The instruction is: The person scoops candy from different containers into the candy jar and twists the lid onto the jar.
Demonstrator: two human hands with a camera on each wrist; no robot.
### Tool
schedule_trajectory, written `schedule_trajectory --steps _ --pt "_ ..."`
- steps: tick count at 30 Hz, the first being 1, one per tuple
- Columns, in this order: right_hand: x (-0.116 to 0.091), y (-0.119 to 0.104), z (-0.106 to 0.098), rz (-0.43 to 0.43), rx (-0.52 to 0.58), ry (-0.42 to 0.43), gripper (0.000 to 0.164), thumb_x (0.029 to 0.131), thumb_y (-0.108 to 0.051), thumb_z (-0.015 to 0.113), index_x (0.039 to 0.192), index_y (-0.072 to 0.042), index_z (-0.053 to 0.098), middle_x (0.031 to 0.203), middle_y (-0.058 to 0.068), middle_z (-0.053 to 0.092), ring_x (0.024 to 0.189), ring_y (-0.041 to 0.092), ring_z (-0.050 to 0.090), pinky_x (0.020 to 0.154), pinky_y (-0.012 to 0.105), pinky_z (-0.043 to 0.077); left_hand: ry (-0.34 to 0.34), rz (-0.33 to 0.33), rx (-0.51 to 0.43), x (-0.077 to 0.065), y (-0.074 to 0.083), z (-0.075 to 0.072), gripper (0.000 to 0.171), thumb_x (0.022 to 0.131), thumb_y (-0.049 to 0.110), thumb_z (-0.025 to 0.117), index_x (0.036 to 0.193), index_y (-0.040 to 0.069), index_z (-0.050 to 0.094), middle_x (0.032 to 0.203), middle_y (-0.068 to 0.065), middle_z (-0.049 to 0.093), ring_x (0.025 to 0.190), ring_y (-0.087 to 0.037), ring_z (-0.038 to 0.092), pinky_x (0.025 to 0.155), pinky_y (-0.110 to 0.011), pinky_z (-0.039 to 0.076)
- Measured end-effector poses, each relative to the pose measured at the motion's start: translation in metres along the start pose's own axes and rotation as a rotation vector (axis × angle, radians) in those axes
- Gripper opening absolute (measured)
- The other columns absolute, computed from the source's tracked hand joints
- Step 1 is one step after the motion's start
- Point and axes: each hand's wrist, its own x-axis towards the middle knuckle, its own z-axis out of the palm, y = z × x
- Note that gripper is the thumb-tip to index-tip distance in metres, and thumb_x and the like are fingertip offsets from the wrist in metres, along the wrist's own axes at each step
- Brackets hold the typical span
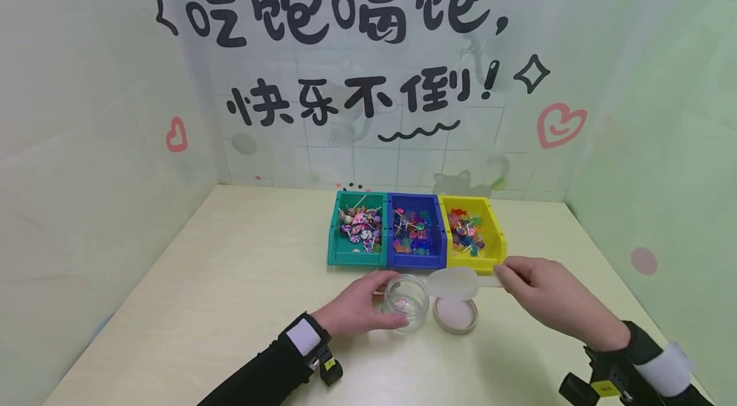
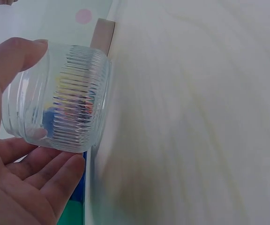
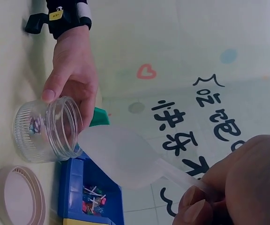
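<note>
My left hand (image 1: pixel 363 309) grips a clear glass jar (image 1: pixel 406 298) that stands on the table, thumb on the near side and fingers round the far side. Ribbed glass (image 2: pixel 76 101) shows on its lower part in the left wrist view. A small colourful candy piece or two (image 3: pixel 35 125) lies at the jar's bottom. Between thumb and fingers, my right hand (image 1: pixel 555 297) holds a translucent white spoon (image 1: pixel 453 283) by its handle. The broad bowl of the spoon hovers beside the jar's mouth, and it looks bare in the right wrist view.
A round jar lid (image 1: pixel 455 316) lies just right of the jar. Behind stand a green bin (image 1: pixel 335 246), a blue bin (image 1: pixel 417 261) and a yellow bin (image 1: pixel 495 233), side by side, each with small candies inside. Printed curtains enclose the pale wooden table (image 1: pixel 230 265).
</note>
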Motion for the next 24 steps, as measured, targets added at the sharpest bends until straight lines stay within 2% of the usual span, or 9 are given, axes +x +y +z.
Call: schedule_trajectory --steps 6,9,13,20,24 --pt "-0.002 0.000 0.000 0.010 0.035 0.001 0.034 0.116 -0.036 0.054 0.117 -0.010 0.075 0.069 -0.003 0.039 0.063 0.015 0.037 0.055 0.028 0.028 0.000 -0.015 0.011 0.000 0.000 0.000 0.085 0.091 0.038 0.092 0.161 0.010 0.051 0.151 -0.009 0.061 0.142 -0.032 0.060 0.121 -0.052 0.053" --pt "-0.002 0.001 0.001 0.019 0.084 -0.010 0.032 0.116 -0.036 0.055 0.110 -0.011 0.073 0.070 -0.003 0.040 0.061 0.014 0.036 0.054 0.028 0.028 0.004 -0.014 0.019 0.000 0.000 0.000 0.085 0.091 0.039 0.092 0.160 0.011 0.052 0.150 -0.008 0.062 0.142 -0.032 0.060 0.121 -0.053 0.053" --pt "0.000 0.005 0.003 0.050 0.185 -0.048 0.034 0.116 -0.036 0.056 0.098 -0.009 0.067 0.070 -0.001 0.041 0.060 0.014 0.035 0.053 0.028 0.028 0.012 -0.005 0.024 -0.001 -0.001 0.001 0.085 0.090 0.039 0.093 0.160 0.011 0.053 0.152 -0.009 0.062 0.142 -0.033 0.060 0.121 -0.053 0.053" --pt "0.010 0.020 0.003 0.131 0.387 -0.119 0.039 0.118 -0.034 0.050 0.113 0.000 0.068 0.075 0.000 0.046 0.064 0.015 0.038 0.055 0.028 0.031 0.046 0.005 -0.016 -0.006 0.001 -0.007 0.093 0.088 0.043 0.094 0.162 0.010 0.050 0.162 -0.011 0.055 0.148 -0.034 0.058 0.121 -0.051 0.053" --pt "0.013 0.026 0.000 0.115 0.511 -0.155 0.038 0.118 -0.033 0.049 0.101 -0.003 0.063 0.075 -0.001 0.045 0.062 0.012 0.036 0.054 0.026 0.031 0.101 0.015 -0.025 -0.007 0.005 -0.017 0.084 0.094 0.049 0.087 0.159 0.008 0.054 0.161 -0.012 0.057 0.148 -0.035 0.058 0.121 -0.052 0.053"
